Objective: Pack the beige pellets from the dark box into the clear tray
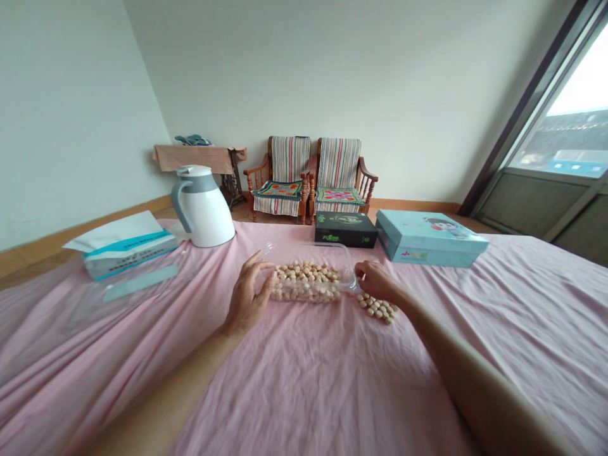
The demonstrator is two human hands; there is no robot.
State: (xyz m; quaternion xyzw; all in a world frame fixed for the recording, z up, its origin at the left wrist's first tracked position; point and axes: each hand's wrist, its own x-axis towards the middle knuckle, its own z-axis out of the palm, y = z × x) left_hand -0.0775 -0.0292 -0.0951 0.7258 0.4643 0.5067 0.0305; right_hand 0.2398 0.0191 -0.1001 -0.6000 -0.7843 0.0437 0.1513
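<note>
A clear plastic box (304,294) with its see-through lid (332,253) raised at the back sits on the pink cloth. Small round tan biscuits (308,273) fill much of it. My left hand (247,294) grips the box's left end, thumb at the front and fingers behind. At the right end, my right hand (377,280) is closed with fingertips bent in beside the rim. What those fingers hold, if anything, is hidden. Just under and in front of that hand lies a loose pile of the same biscuits (377,309) on the cloth.
Behind the box stand a black box (346,229) and a light blue box (430,237). To the left are a white and grey jug (206,209), a tissue pack (128,250) and clear plastic wrapping (140,282). Two wooden chairs (289,177) stand beyond the pink-covered surface (304,380).
</note>
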